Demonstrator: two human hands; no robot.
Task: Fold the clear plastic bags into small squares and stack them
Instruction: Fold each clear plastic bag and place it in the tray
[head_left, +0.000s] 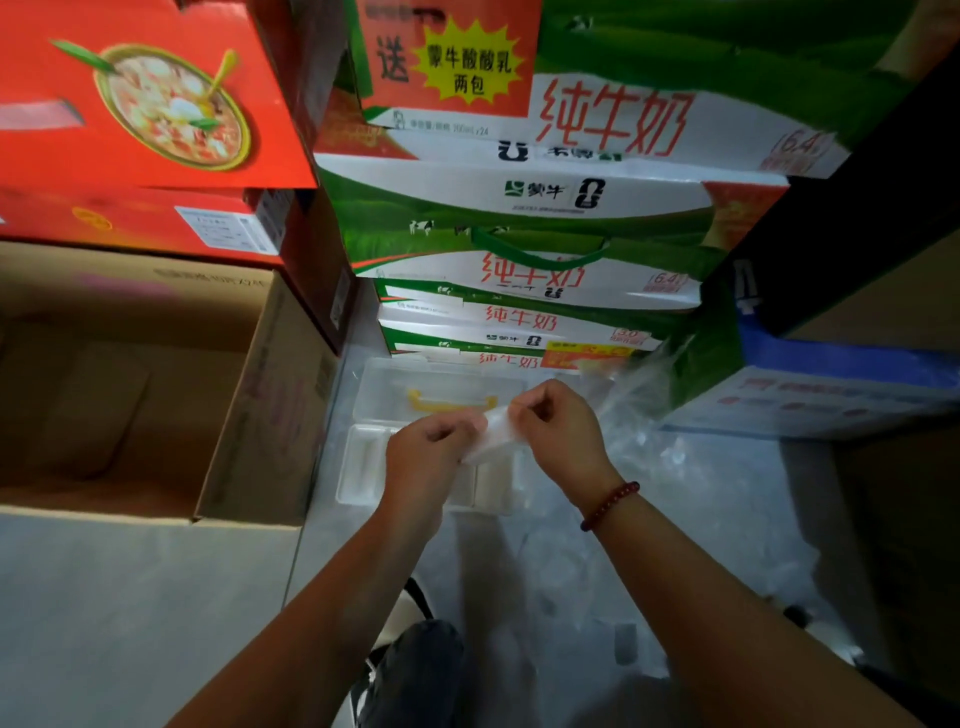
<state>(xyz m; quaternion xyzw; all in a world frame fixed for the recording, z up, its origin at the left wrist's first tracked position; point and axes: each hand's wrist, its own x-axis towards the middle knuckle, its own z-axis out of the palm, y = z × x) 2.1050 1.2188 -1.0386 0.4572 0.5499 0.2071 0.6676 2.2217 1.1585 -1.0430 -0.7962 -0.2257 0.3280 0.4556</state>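
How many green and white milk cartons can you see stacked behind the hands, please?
5: top carton, second, third, fourth and lowest, stacked straight down behind the clear plastic box. More may be hidden beyond the frame or behind these.

Brightness: we see the milk cartons (524, 197) well lit from above, the floor below them dimmer.
Shadow: right of the cartons we lose detail in near-black.
Blur: we find carton print soft, hands (426, 457) slightly smeared.
Distortion: carton edges bow toward the frame corners.
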